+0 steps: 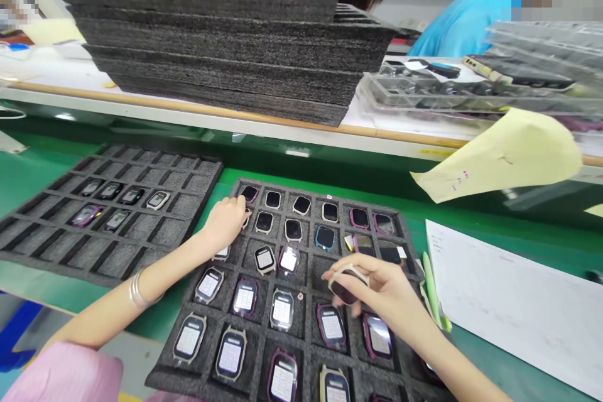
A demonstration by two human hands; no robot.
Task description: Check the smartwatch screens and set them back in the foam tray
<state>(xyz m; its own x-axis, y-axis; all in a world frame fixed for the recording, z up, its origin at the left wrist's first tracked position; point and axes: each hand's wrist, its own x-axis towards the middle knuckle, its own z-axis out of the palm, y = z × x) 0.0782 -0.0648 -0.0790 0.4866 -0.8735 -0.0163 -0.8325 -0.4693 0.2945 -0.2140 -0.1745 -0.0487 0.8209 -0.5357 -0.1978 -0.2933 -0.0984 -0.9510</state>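
Note:
My right hand [377, 282] pinches a smartwatch without straps [347, 282], with a cream case and dark screen, above the near foam tray [308, 333]. The watch is tilted in my fingers. My left hand [226, 221] rests at the tray's far left corner, fingers curled down over a partly covered watch [246, 218]; what the fingertips hold, if anything, is hidden. Strapless watches fill many of the tray's compartments. Those at the back have dark screens, among them a blue-framed watch [325, 237]. Nearer ones, such as a purple-framed watch [245, 296], show lit white screens.
A second foam tray [155, 176] at left holds several watches. Stacked dark foam sheets [226, 31] stand on the shelf [282, 114] behind. A yellow paper [509, 157] hangs over its edge at right. A white sheet [513, 301] and green pen [432, 289] lie right. People sit beyond.

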